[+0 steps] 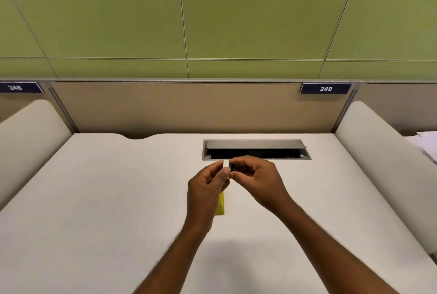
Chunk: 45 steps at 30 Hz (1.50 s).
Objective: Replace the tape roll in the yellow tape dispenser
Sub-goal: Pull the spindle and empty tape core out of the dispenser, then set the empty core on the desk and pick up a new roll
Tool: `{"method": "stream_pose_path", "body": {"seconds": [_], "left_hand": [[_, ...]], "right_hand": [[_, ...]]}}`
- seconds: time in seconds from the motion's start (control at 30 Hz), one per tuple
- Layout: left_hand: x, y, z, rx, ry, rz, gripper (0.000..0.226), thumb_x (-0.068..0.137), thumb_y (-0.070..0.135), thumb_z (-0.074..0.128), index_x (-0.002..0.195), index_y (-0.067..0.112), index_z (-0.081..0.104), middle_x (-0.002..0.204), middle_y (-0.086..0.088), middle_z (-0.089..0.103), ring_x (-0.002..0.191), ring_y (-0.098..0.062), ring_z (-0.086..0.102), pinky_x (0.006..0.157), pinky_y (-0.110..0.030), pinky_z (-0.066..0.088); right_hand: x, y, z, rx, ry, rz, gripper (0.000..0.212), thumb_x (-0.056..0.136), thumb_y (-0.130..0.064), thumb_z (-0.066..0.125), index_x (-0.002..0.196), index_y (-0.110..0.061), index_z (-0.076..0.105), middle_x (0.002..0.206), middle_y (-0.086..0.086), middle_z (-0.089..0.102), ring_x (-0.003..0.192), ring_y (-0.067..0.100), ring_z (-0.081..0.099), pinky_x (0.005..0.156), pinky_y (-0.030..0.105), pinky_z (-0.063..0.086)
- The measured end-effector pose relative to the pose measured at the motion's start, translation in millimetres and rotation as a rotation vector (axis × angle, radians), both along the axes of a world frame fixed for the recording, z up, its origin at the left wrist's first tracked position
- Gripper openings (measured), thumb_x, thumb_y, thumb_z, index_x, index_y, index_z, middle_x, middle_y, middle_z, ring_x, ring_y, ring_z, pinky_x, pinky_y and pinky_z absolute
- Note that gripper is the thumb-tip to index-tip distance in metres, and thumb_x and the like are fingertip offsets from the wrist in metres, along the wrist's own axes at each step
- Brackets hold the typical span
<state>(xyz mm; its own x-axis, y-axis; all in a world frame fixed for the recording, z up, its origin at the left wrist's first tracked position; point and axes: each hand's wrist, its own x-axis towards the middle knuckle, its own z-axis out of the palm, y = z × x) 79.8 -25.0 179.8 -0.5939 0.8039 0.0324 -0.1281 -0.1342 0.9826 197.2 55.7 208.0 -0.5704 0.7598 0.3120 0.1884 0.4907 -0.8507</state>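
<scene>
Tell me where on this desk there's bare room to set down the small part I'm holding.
The desk is bare on its whole left half, up to the left divider, and on the right between the right hand and the right divider. Crowded only mid-desk: yellow dispenser under the left hand, open cable tray behind.

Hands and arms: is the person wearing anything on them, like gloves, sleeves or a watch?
No. The left hand and right hand are bare, with no gloves and no rings that show. Both forearms are bare up to the picture's edge: no sleeves, watch or bracelet in view. The fingers are uncovered too.
</scene>
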Motion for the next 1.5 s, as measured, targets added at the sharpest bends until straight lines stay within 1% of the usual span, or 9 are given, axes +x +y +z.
{"method": "stream_pose_path", "body": {"seconds": [0.2, 0.43, 0.6, 0.7, 0.8, 1.03, 1.1, 1.23, 1.5], "left_hand": [[-7, -7, 4, -0.006, 0.036, -0.013, 0.048, 0.072, 0.039, 0.069, 0.113, 0.014, 0.067, 0.104, -0.006, 0.073, 0.094, -0.020, 0.070, 0.083, -0.034, 0.057], [-18, -8, -3, -0.021, 0.028, 0.086, 0.023, 0.077, 0.034, 0.074, 0.099, 0.036, 0.066, 0.100, 0.002, 0.073, 0.089, -0.015, 0.071, 0.077, -0.033, 0.057], [-16, 19, -12, -0.155, 0.289, 0.093, 0.034, 0.077, 0.029, 0.076, 0.106, 0.038, 0.060, 0.099, 0.019, 0.066, 0.089, 0.003, 0.064, 0.078, -0.027, 0.054], [-9, 54, -20, -0.206, 0.393, 0.037, 0.040, 0.077, 0.022, 0.076, 0.114, 0.022, 0.062, 0.106, 0.007, 0.068, 0.093, -0.009, 0.066, 0.083, -0.034, 0.054], [2, 97, -31, -0.254, 0.566, -0.041, 0.042, 0.077, 0.018, 0.074, 0.118, 0.013, 0.063, 0.116, -0.004, 0.068, 0.106, -0.018, 0.062, 0.091, -0.029, 0.047], [29, 203, -79, -0.388, 0.838, -0.277, 0.052, 0.080, 0.020, 0.070, 0.129, 0.017, 0.054, 0.131, -0.004, 0.059, 0.123, -0.024, 0.051, 0.099, -0.037, 0.043], [36, 225, -103, -0.437, 0.868, -0.299, 0.053, 0.080, 0.022, 0.069, 0.130, 0.019, 0.053, 0.132, -0.004, 0.058, 0.123, -0.025, 0.050, 0.098, -0.036, 0.042], [46, 256, -155, -0.537, 0.906, -0.353, 0.053, 0.083, 0.024, 0.066, 0.134, 0.021, 0.049, 0.137, -0.003, 0.055, 0.127, -0.023, 0.046, 0.101, -0.033, 0.037], [51, 276, -198, -0.587, 0.993, -0.360, 0.054, 0.083, 0.024, 0.061, 0.135, 0.021, 0.046, 0.127, -0.008, 0.061, 0.118, -0.028, 0.052, 0.097, -0.037, 0.042]], "right_hand": [[-3, -6, 6, -0.036, 0.036, 0.031, 0.023, 0.081, -0.013, 0.071, 0.095, -0.031, 0.068, 0.086, -0.016, 0.071, 0.082, 0.000, 0.069, 0.069, 0.010, 0.052], [14, -1, 3, -0.260, 0.177, -0.058, 0.020, 0.079, -0.009, 0.071, 0.091, -0.024, 0.071, 0.082, 0.004, 0.076, 0.079, 0.020, 0.072, 0.069, 0.026, 0.054], [49, 1, -3, -0.351, 0.211, -0.186, 0.021, 0.078, -0.005, 0.070, 0.091, -0.021, 0.071, 0.086, 0.003, 0.077, 0.082, 0.024, 0.073, 0.079, 0.036, 0.057], [75, -2, -7, -0.388, 0.199, -0.258, 0.022, 0.078, -0.004, 0.069, 0.090, -0.022, 0.071, 0.086, -0.001, 0.077, 0.082, 0.022, 0.073, 0.078, 0.032, 0.055], [103, -8, -11, -0.417, 0.175, -0.323, 0.023, 0.078, -0.005, 0.070, 0.089, -0.026, 0.071, 0.086, -0.001, 0.077, 0.081, 0.021, 0.073, 0.077, 0.032, 0.053], [173, -17, -43, -0.483, 0.075, -0.474, 0.030, 0.076, -0.002, 0.072, 0.088, -0.029, 0.072, 0.082, 0.002, 0.077, 0.078, 0.021, 0.073, 0.077, 0.039, 0.055], [192, -16, -60, -0.520, 0.065, -0.530, 0.031, 0.073, 0.007, 0.073, 0.082, -0.023, 0.074, 0.076, 0.006, 0.077, 0.075, 0.024, 0.074, 0.075, 0.036, 0.056], [219, -11, -92, -0.603, 0.060, -0.601, 0.030, 0.069, 0.018, 0.070, 0.081, -0.009, 0.073, 0.068, 0.014, 0.075, 0.067, 0.026, 0.074, 0.060, 0.015, 0.054], [223, 13, -120, -0.689, 0.102, -0.637, 0.030, 0.068, 0.028, 0.063, 0.078, 0.000, 0.071, 0.064, 0.023, 0.072, 0.056, 0.025, 0.072, 0.051, 0.013, 0.051]]}}
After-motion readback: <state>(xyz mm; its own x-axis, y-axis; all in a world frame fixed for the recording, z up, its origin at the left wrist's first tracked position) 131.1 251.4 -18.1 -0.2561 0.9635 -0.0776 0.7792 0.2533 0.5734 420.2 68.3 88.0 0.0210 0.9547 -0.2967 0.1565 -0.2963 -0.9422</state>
